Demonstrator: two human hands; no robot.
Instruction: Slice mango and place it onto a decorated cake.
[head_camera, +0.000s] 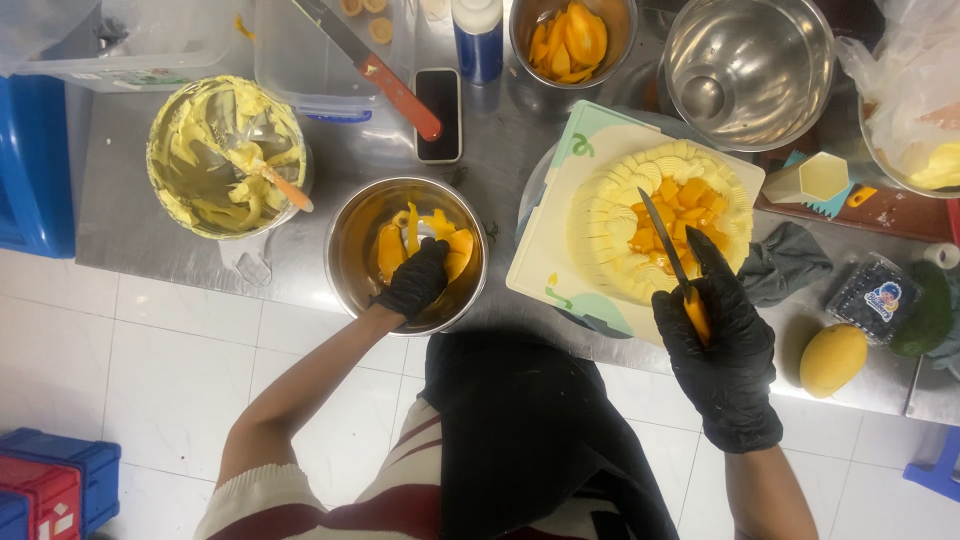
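Note:
My left hand (415, 280), in a black glove, reaches into a steel bowl (350, 230) and closes on mango pieces (455, 248) lying inside it. My right hand (725, 335), also gloved, grips a small knife (665, 240) with an orange handle, its dark blade pointing up over a cream-covered cake (605, 215). The cake is topped with mango cubes (680, 205) and sits on a pale board (545, 255).
A bowl of yellow cream with a spatula (225, 155) stands at the left. Behind are a long red-handled knife (385, 80), a phone (438, 112), a bowl of mango slices (570, 40) and an empty steel bowl (750, 65). A whole mango (832, 360) lies at the right.

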